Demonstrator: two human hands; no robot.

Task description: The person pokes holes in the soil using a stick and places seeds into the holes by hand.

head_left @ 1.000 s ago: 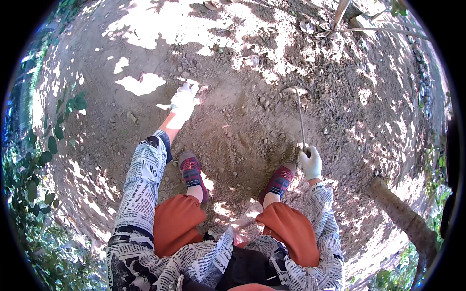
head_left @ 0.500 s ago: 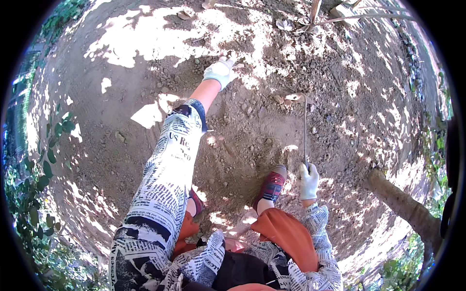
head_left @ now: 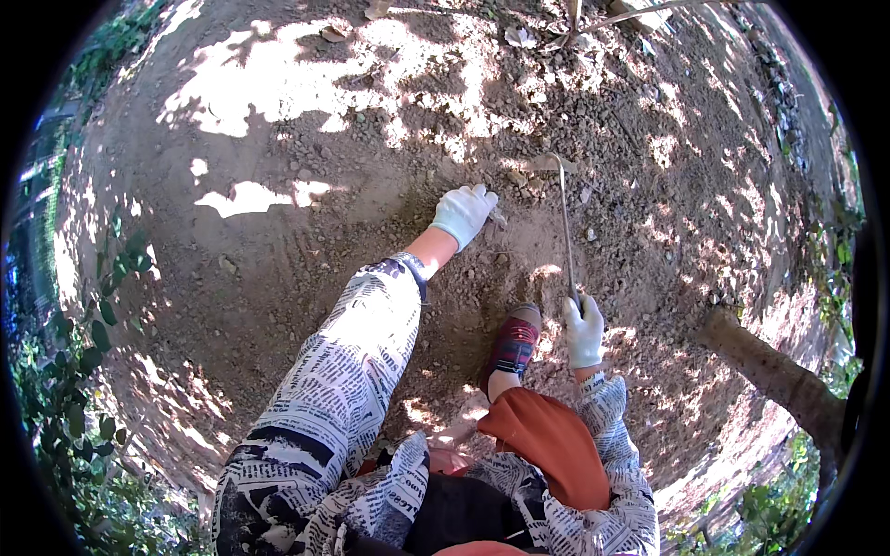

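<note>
The right hand (head_left: 584, 334) is wrapped around a hand hoe (head_left: 566, 227). The left hand (head_left: 463, 216) is over dirt (head_left: 640, 250); I can't tell its grip.

Near centre, a white-gloved left hand (head_left: 464, 213) is partly hiding a small, unidentifiable greyish scrap (head_left: 499, 219). Lower left, a black-and-white printed fabric sleeve (head_left: 338, 380) is concealing the left shoe.
</note>
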